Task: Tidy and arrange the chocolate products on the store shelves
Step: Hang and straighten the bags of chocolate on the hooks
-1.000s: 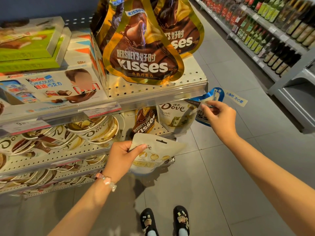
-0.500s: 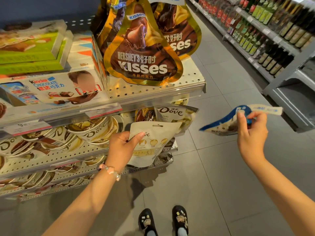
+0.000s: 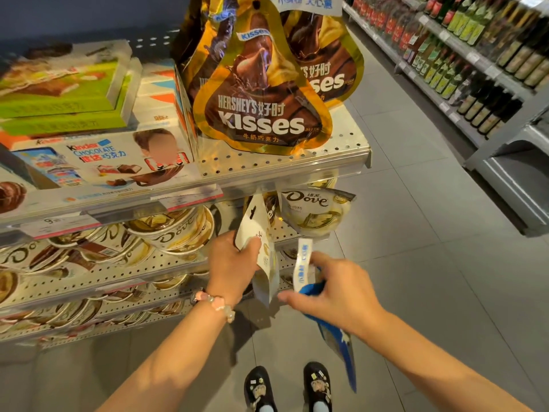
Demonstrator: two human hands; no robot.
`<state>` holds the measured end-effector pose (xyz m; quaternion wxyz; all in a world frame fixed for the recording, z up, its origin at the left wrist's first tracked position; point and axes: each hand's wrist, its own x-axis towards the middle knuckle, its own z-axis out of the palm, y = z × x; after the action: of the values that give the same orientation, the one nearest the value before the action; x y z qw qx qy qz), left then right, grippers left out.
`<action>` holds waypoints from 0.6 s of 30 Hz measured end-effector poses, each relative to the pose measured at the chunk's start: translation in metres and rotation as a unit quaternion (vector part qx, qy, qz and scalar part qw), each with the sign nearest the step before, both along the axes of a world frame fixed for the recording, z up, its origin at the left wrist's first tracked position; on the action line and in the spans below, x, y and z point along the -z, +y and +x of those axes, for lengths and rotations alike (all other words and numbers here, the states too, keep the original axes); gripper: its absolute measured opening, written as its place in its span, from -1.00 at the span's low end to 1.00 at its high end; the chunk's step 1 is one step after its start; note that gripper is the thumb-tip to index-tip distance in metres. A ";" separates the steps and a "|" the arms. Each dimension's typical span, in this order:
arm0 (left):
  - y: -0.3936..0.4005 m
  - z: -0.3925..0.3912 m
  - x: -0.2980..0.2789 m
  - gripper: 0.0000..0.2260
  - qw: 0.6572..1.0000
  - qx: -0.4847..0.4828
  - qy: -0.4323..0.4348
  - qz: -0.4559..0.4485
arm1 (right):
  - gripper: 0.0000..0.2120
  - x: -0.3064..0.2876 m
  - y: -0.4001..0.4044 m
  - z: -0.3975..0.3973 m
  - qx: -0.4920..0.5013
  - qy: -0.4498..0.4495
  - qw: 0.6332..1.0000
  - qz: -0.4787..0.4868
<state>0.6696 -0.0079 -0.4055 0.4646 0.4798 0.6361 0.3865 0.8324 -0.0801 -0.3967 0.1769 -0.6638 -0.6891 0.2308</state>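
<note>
My left hand [image 3: 231, 266] grips a white Dove pouch [image 3: 261, 248], held edge-on and upright in front of the second shelf. My right hand [image 3: 335, 289] holds a blue pouch [image 3: 338, 337] with a white header strip [image 3: 303, 263]; it hangs down below my wrist, just right of the white pouch. Another Dove pouch [image 3: 315, 209] stands at the right end of the second shelf [image 3: 166, 272]. Large gold Hershey's Kisses bags [image 3: 258, 108] stand on the top shelf [image 3: 285, 165]. Dove tubs [image 3: 175, 230] fill the lower shelves to the left.
Kinder Chocolate boxes [image 3: 98, 162] and green boxes [image 3: 62, 93] lie on the top shelf at left. Across the grey tiled aisle [image 3: 416, 263] stands a shelf unit of bottles [image 3: 475, 60] at right. My two black shoes [image 3: 288, 388] are on the floor below.
My right hand pulled the blue pouch off the shelf end, swung it out right, then brought it down next to my left hand. My left hand turned the white pouch edge-on and raised it.
</note>
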 end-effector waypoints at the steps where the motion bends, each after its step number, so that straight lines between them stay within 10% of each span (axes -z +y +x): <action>1: -0.003 0.002 -0.001 -0.94 1.000 0.016 -0.001 -0.005 | -0.16 0.000 0.000 -0.008 -0.018 -0.044 0.999 0.011; 4: -0.009 0.007 -0.003 -0.81 0.998 0.057 0.003 -0.003 | -0.13 -0.003 0.004 -0.027 -0.042 -0.133 0.990 0.035; 9: -0.020 0.020 -0.011 -0.82 0.997 0.071 -0.005 -0.021 | -0.67 0.005 0.019 -0.036 -0.019 -0.204 0.978 0.051; 13: -0.021 0.020 -0.017 -0.91 0.995 0.102 -0.006 -0.023 | -0.73 0.005 0.025 -0.022 0.000 -0.177 0.982 0.060; 18: -0.006 0.001 0.004 -0.52 0.996 0.048 -0.056 0.053 | -0.60 0.013 0.030 0.006 0.047 -0.096 0.992 0.070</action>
<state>0.6706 -0.0134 -0.4095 0.4914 0.5116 0.5636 0.4233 0.8383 -0.0502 -0.4093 0.1668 -0.7006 -0.6853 0.1085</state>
